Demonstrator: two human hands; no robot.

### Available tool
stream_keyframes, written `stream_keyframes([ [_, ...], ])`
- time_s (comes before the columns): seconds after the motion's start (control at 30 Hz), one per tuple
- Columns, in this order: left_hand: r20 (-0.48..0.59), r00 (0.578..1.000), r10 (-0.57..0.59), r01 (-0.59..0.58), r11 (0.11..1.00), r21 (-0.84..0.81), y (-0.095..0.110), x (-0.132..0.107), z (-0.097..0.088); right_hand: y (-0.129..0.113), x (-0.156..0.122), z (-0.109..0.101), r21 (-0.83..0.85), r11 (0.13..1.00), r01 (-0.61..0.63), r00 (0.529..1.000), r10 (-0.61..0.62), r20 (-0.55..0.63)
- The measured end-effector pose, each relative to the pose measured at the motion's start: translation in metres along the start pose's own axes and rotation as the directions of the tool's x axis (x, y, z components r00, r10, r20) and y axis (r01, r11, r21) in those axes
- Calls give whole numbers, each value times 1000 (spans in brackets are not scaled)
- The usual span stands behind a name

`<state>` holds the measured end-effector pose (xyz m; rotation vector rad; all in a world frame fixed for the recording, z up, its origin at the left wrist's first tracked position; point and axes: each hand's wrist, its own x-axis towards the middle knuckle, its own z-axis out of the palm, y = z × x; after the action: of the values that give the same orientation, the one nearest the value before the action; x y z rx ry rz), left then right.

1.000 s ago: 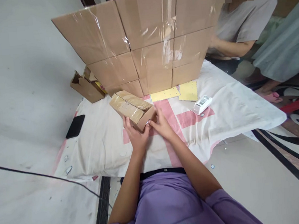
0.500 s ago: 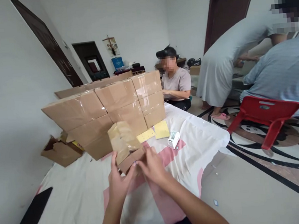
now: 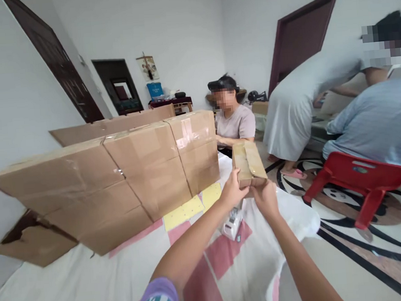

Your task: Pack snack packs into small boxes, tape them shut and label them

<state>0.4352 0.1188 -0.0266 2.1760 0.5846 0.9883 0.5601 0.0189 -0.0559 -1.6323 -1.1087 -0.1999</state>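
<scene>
A small cardboard box (image 3: pixel 247 161), taped along its top, is held up in front of me over the far right of the table. My left hand (image 3: pixel 234 188) grips its near left corner, and my right hand (image 3: pixel 265 197) closes on its near right corner. Below the box, a white tape dispenser (image 3: pixel 232 225) stands on the pink-and-white cloth (image 3: pixel 212 280), partly hidden by my left forearm. Yellow sheets (image 3: pixel 183 213) lie on the cloth beside the stacked cartons (image 3: pixel 146 167).
An open carton (image 3: pixel 36 242) stands at the far left. Across the table sits a person (image 3: pixel 234 117) in a cap. To the right, one person (image 3: pixel 294 95) bends over near another seated on a red chair (image 3: pixel 360 178).
Both hands have carried the small box away from me and to the right, from beside the stacked cartons. My view has shifted closer to the stack.
</scene>
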Motion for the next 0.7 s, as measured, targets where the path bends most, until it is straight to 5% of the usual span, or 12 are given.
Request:
stream_keyframes([
  [0.13, -14, 994, -105, 105, 994, 1, -66, 7, 20, 44, 3, 50, -108, 993, -38, 992, 50, 115],
  [0.27, -82, 987, -140, 140, 990, -7, -99, 23, 28, 79, 13, 86, -85, 996, -33, 993, 42, 108],
  [0.5, -130, 967, -218, 219, 976, -4, -118, 62, 33, 122, 13, 105, 90, 955, -282, 957, 286, -38],
  [0.7, -154, 938, -311, 312, 950, -25, -100, 73, 30, 101, 19, 96, 129, 942, -309, 940, 323, -109],
])
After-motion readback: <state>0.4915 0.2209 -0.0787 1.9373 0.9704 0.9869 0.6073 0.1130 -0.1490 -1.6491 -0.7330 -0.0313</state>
